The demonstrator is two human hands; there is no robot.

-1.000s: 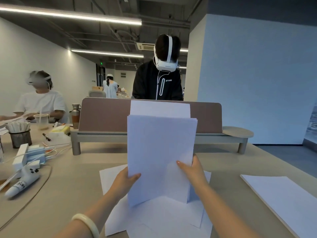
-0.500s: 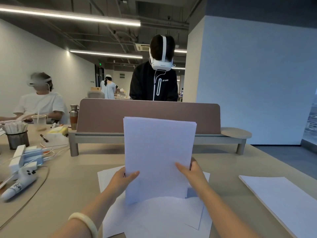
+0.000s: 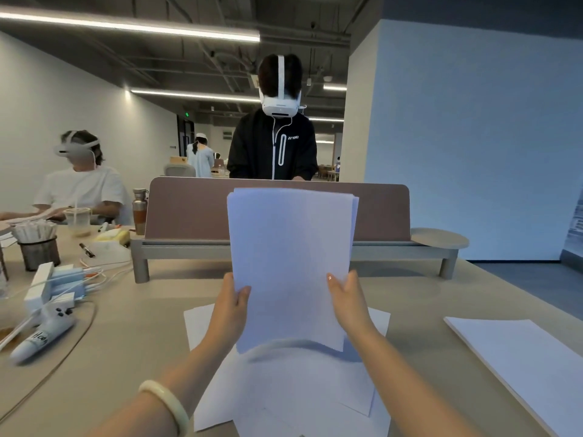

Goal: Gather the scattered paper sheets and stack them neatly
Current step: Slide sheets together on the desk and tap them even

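The left hand [image 3: 232,305] grips the left edge of an upright bundle of white paper sheets [image 3: 290,263], thumb on the near face and the other fingers hidden behind. The right hand [image 3: 348,302] holds the right edge the same way, thumb laid on the front. A pale bangle [image 3: 167,405] sits on the left wrist. The bundle stands nearly vertical between the hands. Its top edges are slightly uneven, with a few sheets showing behind the front one at the upper corners. Its lower edge hangs close over several loose sheets [image 3: 293,389] that lie overlapped and askew on the desk [image 3: 126,342]; whether it touches them cannot be told.

To the right, well apart from the loose sheets, a separate flat stack of paper [image 3: 520,357] lies on the desk. Behind the bundle, a brown divider panel [image 3: 189,212] rises from a low grey shelf [image 3: 394,247] across the desk. On the left side of the desk are a white handheld controller [image 3: 41,335], white chargers with cables [image 3: 56,282], a mesh holder [image 3: 39,250] full of white sticks, a black marker [image 3: 86,250], a plastic cup [image 3: 77,220] and a metal bottle [image 3: 139,211].

A person in a black jacket [image 3: 273,146] stands beyond the divider wearing a headset. Another person in a white shirt [image 3: 82,187] sits at the left, also in a headset.
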